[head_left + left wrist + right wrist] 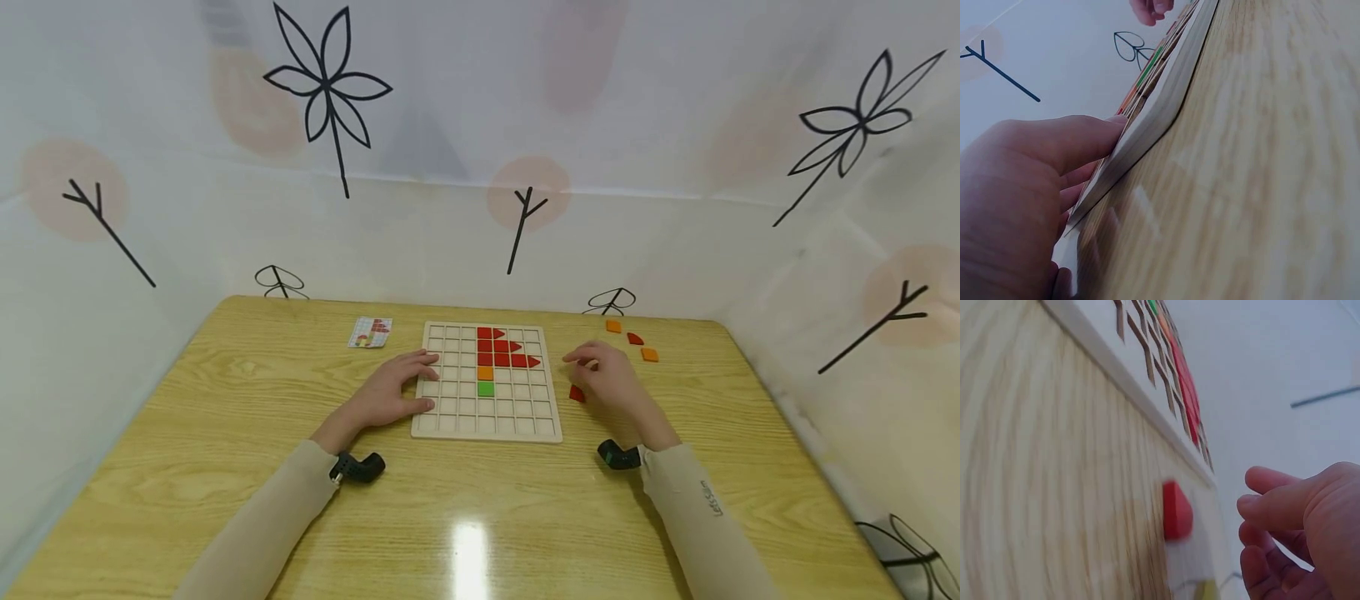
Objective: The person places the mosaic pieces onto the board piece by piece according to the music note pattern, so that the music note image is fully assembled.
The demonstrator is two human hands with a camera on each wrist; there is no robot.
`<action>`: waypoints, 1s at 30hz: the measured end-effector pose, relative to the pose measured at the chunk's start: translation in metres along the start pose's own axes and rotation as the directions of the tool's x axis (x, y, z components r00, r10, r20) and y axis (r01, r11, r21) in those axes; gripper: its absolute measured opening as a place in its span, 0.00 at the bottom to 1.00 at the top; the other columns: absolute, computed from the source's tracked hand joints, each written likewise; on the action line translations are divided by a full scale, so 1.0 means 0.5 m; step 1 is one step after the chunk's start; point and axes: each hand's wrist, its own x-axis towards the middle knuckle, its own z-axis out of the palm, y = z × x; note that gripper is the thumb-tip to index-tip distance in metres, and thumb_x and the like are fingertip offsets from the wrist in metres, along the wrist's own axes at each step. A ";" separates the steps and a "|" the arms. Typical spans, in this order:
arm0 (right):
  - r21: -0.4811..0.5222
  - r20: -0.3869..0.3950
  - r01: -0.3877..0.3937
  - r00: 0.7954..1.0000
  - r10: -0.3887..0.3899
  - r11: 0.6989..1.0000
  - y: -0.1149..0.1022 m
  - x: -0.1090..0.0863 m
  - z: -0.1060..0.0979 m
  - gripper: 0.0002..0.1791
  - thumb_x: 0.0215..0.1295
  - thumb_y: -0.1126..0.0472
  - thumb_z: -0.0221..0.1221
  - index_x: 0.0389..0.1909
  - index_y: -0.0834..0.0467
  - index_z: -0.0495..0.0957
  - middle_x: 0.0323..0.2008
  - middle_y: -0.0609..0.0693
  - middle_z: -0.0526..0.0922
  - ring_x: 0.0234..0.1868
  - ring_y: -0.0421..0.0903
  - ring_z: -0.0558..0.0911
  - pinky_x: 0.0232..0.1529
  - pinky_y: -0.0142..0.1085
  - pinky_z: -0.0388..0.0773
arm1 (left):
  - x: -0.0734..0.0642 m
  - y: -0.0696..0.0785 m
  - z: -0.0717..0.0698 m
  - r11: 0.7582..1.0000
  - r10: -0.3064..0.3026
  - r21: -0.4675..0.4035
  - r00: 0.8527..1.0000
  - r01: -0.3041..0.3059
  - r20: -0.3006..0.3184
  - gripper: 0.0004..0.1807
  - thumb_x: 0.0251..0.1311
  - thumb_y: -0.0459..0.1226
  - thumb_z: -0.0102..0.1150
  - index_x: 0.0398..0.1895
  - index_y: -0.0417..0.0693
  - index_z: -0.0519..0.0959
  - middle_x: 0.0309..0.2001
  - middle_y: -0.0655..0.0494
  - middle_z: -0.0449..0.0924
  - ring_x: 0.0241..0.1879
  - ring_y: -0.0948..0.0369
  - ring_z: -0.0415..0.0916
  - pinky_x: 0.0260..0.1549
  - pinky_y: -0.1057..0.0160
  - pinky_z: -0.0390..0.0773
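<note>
Two pale sleeves (262,525) reach in from the near edge, a dark wrist camera (362,468) at the left cuff and another at the right, over a wood-grain table (420,533). The left hand (382,392) rests on the gridded board (449,407) at its left edge, thumb spread from the fingers and covering part of the rim. On the board, red pieces (504,360) form three pointed rows, with an orange square (486,373) and a green square (486,389) below. The right hand (606,379) is just beside the board's right side, fingers loosely bent, thumb near the index, nothing visible between them. A loose red piece (577,393) lies beside it, near the board. Beyond that hand lie two orange tiles (649,355) and a curved red tile (635,338). A patterned card (371,332) lies left of the board's far corner; a printed cloth (450,233) hangs behind.
</note>
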 end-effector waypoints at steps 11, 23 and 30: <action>-0.031 -0.154 -0.106 0.983 0.100 0.994 0.095 -0.040 -0.074 0.14 0.69 0.73 0.55 0.51 0.68 0.82 0.55 0.69 0.75 0.49 0.68 0.79 0.45 0.58 0.80 | -0.002 0.002 0.000 1.000 -0.007 0.001 1.000 0.007 -0.005 0.21 0.62 0.48 0.66 0.55 0.48 0.80 0.73 0.52 0.65 0.74 0.51 0.54 0.70 0.43 0.55; 0.017 -0.236 -0.311 0.922 0.306 0.950 0.177 -0.068 -0.103 0.17 0.72 0.68 0.54 0.59 0.70 0.76 0.57 0.70 0.71 0.55 0.67 0.73 0.55 0.60 0.72 | -0.002 0.005 0.000 1.000 -0.004 -0.006 1.000 0.004 0.001 0.21 0.62 0.47 0.66 0.55 0.46 0.80 0.72 0.51 0.65 0.74 0.50 0.54 0.70 0.43 0.55; 0.091 -0.247 -0.330 0.907 0.342 0.940 0.198 -0.072 -0.101 0.18 0.74 0.66 0.53 0.60 0.69 0.75 0.57 0.69 0.73 0.57 0.66 0.72 0.58 0.59 0.68 | -0.002 0.007 -0.002 1.000 -0.003 0.015 1.000 0.003 0.002 0.21 0.62 0.47 0.66 0.55 0.46 0.80 0.72 0.50 0.65 0.74 0.50 0.55 0.70 0.43 0.56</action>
